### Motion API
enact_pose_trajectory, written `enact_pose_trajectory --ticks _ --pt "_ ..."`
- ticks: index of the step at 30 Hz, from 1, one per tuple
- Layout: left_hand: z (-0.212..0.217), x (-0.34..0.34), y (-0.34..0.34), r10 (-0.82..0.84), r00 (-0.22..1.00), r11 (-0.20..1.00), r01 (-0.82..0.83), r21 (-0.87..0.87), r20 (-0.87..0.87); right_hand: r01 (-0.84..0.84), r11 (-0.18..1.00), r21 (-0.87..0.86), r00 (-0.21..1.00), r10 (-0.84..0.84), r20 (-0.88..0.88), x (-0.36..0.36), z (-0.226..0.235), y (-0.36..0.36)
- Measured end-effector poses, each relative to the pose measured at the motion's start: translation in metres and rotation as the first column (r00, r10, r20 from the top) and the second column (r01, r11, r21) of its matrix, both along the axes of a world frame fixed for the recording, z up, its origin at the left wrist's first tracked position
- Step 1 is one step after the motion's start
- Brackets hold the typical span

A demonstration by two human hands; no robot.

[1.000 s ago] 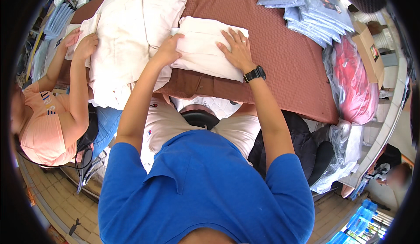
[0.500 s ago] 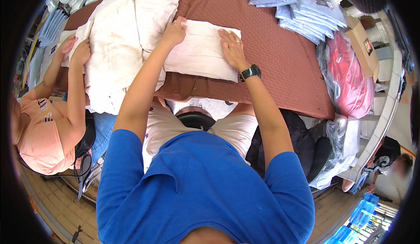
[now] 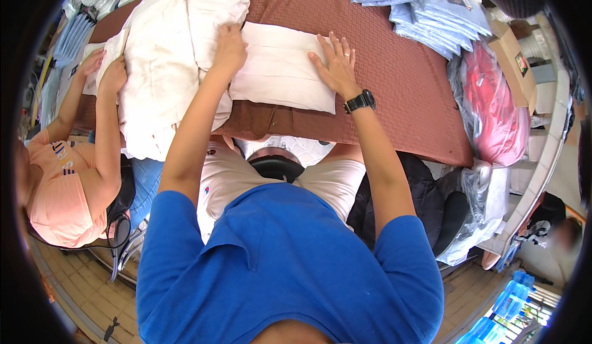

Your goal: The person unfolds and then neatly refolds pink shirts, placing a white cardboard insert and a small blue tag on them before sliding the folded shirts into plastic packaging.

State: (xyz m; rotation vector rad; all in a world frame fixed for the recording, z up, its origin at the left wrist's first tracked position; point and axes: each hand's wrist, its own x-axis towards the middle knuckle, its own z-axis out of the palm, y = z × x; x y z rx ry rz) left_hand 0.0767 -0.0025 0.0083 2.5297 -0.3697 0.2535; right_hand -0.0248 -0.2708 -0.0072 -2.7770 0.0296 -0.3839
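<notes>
- Clock directions taken from the pale off-white folded cloth panel point(image 3: 280, 66); it lies flat on the table covered in brown textured cloth point(image 3: 401, 91), near its front edge, crease lines running across it.
- Left hand point(image 3: 230, 51): at 9 to 10 o'clock, where panel meets the big rumpled heap of off-white fabric point(image 3: 163, 66). Fingers bent; can't tell if they pinch anything.
- Right hand point(image 3: 335, 65): at 3 o'clock over the panel's end, fingers spread, gripping nothing. Can't confirm full palm contact. Black wristwatch point(image 3: 359, 102) on that wrist.
- Heap: 9 o'clock, right beside panel.
- 8 o'clock: person in peach T-shirt point(image 3: 65, 202), both hands at heap's far-left edge.
- 2 o'clock: stacked light-blue folded garments in clear plastic point(image 3: 431, 20).
- 3 o'clock, well out: open brown cardboard box point(image 3: 509, 60); just below it, red bundle in clear plastic point(image 3: 493, 110).
</notes>
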Motion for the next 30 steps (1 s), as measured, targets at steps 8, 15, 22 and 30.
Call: enact_pose_trajectory --ticks 8,15,22,30 --pt "0.024 -0.1 0.059 -0.103 0.932 0.984 0.146 0.1 -0.347 -0.072 0.978 -0.198 0.982 0.104 0.156 0.012 0.002 0.038" --pt "0.006 -0.119 0.058 -0.112 0.99 0.986 0.122 0.116 -0.086 -0.409 0.905 0.113 0.912 0.403 0.074 0.108 0.006 0.094" --pt "-0.015 -0.114 0.056 0.007 0.999 0.994 -0.011 0.108 0.031 -0.235 0.966 0.105 0.941 0.253 -0.225 0.153 0.001 0.122" --pt "-0.01 -0.104 0.041 0.062 0.992 0.99 -0.048 0.134 -0.108 -0.385 0.886 0.26 0.809 0.459 -0.368 0.199 0.005 0.093"
